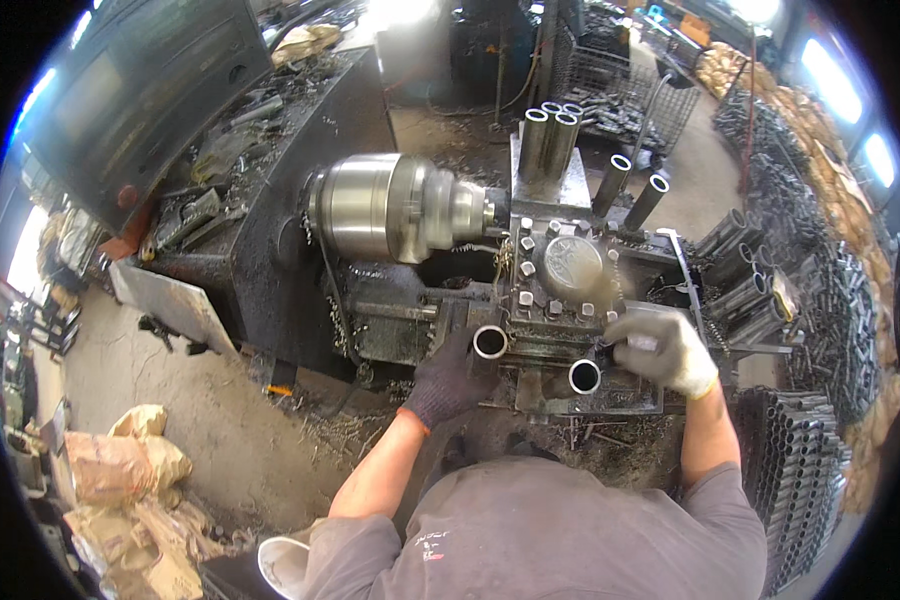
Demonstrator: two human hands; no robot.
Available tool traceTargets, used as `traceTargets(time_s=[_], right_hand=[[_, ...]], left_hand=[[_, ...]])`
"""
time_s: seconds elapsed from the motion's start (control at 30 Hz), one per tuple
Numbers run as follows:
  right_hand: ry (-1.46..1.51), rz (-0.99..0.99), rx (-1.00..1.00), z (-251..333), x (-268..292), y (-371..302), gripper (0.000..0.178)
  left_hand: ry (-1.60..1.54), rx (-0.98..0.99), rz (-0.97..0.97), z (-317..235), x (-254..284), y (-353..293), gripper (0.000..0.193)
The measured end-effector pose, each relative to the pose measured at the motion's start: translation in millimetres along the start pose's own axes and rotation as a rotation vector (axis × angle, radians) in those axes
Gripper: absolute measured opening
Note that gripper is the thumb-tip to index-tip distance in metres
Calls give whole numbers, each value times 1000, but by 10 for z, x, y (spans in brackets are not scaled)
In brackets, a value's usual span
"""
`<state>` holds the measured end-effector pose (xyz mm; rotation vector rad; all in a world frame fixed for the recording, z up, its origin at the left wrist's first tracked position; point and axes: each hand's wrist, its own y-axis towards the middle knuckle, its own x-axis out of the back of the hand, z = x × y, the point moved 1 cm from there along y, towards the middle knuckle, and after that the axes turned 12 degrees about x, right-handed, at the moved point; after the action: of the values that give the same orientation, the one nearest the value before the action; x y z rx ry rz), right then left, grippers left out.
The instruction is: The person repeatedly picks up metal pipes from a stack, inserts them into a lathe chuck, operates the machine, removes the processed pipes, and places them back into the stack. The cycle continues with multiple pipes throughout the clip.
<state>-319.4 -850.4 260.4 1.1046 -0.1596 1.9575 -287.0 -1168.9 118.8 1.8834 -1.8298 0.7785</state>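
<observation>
My left hand (448, 383), in a dark glove, is closed around a short metal tube (489, 343) whose open end faces up. Just right of it another tube (583, 377) stands upright at the front of the lathe carriage. My right hand (670, 352), in a whitish glove, is raised by the right front corner of the square tool post (573, 268). Its fingers are smeared by motion, so whether they grip anything is hidden. Left of the tool post, the lathe chuck (370, 207) looks blurred toward its nose, as if turning.
Several tubes (548, 145) stand on a plate behind the tool post, with more tubes (740, 275) at the right. A caliper-like tool (682, 265) lies beside them. Stacked tubes (795, 470) fill the lower right. Brown paper sacks (130, 465) lie on the floor at left. Metal chips litter the machine.
</observation>
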Motion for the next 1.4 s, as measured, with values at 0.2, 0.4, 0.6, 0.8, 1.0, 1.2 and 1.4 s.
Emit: traceTargets(time_s=[0.2, 0.4, 0.6, 0.8, 1.0, 1.2, 1.4], right_hand=[[-185, 230, 173, 50, 8, 1692, 45], [-414, 1162, -170, -823, -916, 2841, 55], [-25, 641, 211, -1125, -641, 2623, 50], [545, -235, 136, -477, 40, 2380, 41], [-509, 190, 110, -411, -6, 2980, 34], [11, 442, 181, -432, 272, 1729, 19], [581, 110, 642, -169, 777, 1853, 19]], left_hand=[[503, -1, 265, 357, 121, 296, 34], [-83, -184, -266, 788, 360, 134, 34], [-897, 451, -538, 2233, 640, -705, 35], [-503, 659, -1064, 3177, 1151, -1020, 49], [103, 491, -1036, 3194, 1332, -898, 42], [-946, 666, -762, 3527, 1473, -859, 34], [-1134, 814, -1048, 2954, 1113, -841, 35]])
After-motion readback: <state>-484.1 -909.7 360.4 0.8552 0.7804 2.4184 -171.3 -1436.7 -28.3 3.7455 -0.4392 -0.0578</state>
